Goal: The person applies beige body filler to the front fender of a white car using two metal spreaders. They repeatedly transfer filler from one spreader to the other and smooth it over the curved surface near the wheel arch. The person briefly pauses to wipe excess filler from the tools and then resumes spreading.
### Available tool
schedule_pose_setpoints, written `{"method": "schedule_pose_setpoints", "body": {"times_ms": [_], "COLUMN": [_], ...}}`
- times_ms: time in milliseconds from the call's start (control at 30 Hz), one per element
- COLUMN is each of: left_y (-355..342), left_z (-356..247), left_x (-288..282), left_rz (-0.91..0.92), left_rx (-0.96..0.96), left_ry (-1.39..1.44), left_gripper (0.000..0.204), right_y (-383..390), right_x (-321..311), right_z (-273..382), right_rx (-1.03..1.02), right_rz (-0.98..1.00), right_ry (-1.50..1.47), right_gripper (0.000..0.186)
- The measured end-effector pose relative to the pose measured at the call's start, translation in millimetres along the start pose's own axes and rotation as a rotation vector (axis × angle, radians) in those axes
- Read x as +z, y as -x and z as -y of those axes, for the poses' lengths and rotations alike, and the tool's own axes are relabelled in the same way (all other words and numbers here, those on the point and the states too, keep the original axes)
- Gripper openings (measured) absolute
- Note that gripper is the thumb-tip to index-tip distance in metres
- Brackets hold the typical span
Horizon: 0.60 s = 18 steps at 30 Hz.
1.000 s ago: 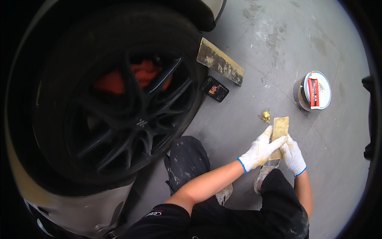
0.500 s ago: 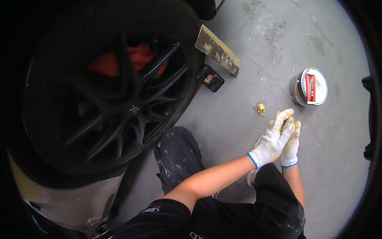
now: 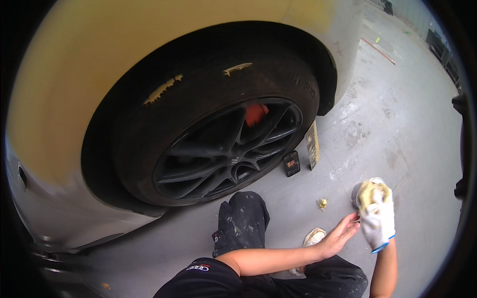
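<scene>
My left hand is bare. Its fingers are stretched out and nearly touch the gloves beside it. My right hand wears a white knit work glove with a blue cuff, stained yellow. A second stained knit glove appears gripped in it, overlapping the worn one, so the right fingers are mostly hidden. Behind the gloves, a round tub shows only its side and a bit of its rim. A yellow lump lies on the floor left of the gloves.
At the left stands a car with a yellow-patched fender and a dark wheel. A phone and a smeared flat board lean by the tyre. My knee and shoe are close. A red stick lies farther off.
The glove has come off my left hand, which is now bare and left of the right hand. My view has swung up and left, showing more of the car.
</scene>
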<state>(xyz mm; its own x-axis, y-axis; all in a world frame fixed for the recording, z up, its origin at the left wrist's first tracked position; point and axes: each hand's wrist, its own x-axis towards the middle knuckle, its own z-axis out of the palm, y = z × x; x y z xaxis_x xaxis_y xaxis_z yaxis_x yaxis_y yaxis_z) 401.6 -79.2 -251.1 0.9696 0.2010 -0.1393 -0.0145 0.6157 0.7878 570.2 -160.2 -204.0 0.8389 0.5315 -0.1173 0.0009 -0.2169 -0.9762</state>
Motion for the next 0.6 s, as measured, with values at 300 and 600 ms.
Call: {"method": "schedule_pose_setpoints", "body": {"times_ms": [300,600], "left_y": [54.6,150.5], "left_z": [-70.1,-76.4], "left_x": [-97.2,-172.0], "left_rz": [-0.739,-0.214], "left_rx": [0.077,-0.361], "left_ry": [-0.329,0.446], "left_gripper": [0.035,0.060], "right_y": [102.1,128.8], "right_x": [143.5,195.7], "right_z": [73.5,74.7], "right_rx": [-0.557,-0.936], "right_rz": [0.586,0.768], "right_ry": [1.132,1.014], "right_gripper": [0.080,0.033]}}
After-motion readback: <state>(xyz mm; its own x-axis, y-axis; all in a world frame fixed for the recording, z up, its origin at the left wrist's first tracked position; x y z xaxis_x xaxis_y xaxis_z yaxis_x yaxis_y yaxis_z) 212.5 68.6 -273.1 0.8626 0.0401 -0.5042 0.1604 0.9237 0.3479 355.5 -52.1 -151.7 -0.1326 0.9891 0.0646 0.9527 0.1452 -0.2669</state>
